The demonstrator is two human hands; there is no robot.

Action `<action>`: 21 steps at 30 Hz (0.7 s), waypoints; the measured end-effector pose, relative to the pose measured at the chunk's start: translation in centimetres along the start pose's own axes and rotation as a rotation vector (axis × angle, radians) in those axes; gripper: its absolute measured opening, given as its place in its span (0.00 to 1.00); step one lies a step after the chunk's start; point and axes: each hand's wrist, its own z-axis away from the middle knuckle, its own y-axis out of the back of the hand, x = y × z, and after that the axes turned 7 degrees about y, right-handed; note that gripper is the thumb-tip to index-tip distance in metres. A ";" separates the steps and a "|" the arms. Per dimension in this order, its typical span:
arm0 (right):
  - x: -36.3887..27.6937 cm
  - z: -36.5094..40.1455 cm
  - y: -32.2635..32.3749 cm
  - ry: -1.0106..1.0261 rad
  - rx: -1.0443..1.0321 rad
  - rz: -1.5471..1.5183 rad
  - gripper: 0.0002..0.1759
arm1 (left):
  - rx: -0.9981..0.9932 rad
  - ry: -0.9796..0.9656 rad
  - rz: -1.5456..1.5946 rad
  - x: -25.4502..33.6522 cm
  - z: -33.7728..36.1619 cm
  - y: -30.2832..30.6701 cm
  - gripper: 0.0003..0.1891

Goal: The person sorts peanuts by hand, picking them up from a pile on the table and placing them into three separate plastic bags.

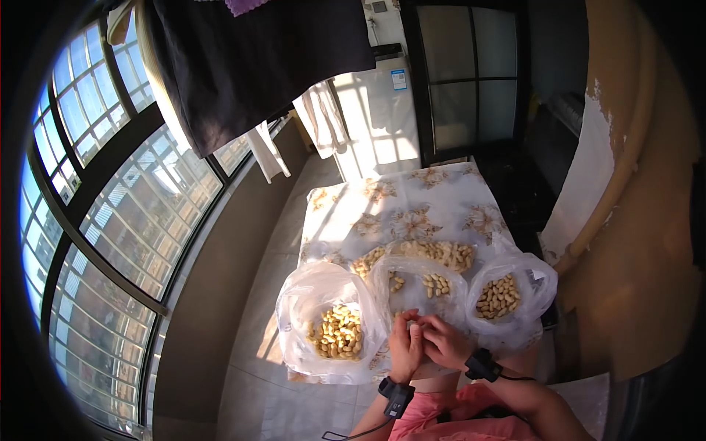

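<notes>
My left hand (405, 348) and my right hand (446, 343) meet at the table's front edge, just before the middle clear plastic bag (414, 267). Fingers of both hands are curled in against each other; what they pinch is hidden or too small to make out. Inside the middle bag lie some unshelled peanuts (436, 285). To the left of my hands stands a larger clear plastic bag (294, 334) with a heap of peanuts (340, 332) in sunlight. A third plastic bag (542, 290), at the right, holds more peanuts (498, 297).
Behind the bags, a long heap of peanuts (445, 254) lies on the flower-patterned tablecloth (412, 209). Barred windows (147, 213) run along the left, with dark clothing (257, 66) hanging overhead. A white appliance (379, 117) stands beyond the table. Black bands with cables circle both wrists.
</notes>
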 end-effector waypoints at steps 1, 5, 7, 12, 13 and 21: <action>0.0 0.0 0.0 0.005 0.002 0.005 0.14 | 0.003 -0.002 -0.005 0.0 0.0 0.0 0.20; 0.2 0.2 -0.2 -0.007 0.001 0.001 0.15 | 0.008 -0.014 -0.028 0.0 0.0 0.0 0.19; 0.4 0.1 -0.2 -0.018 0.035 -0.043 0.14 | 0.005 0.003 -0.028 0.5 0.0 0.0 0.19; 0.4 0.0 -0.2 -0.022 0.024 -0.033 0.12 | 0.004 0.009 -0.028 0.6 0.0 0.0 0.19; 0.4 0.0 -0.2 -0.018 0.023 -0.028 0.12 | 0.003 0.009 -0.028 0.5 0.0 0.0 0.18; 0.2 0.0 -0.2 -0.039 0.054 -0.052 0.10 | -0.001 -0.007 -0.051 0.8 -0.1 0.1 0.15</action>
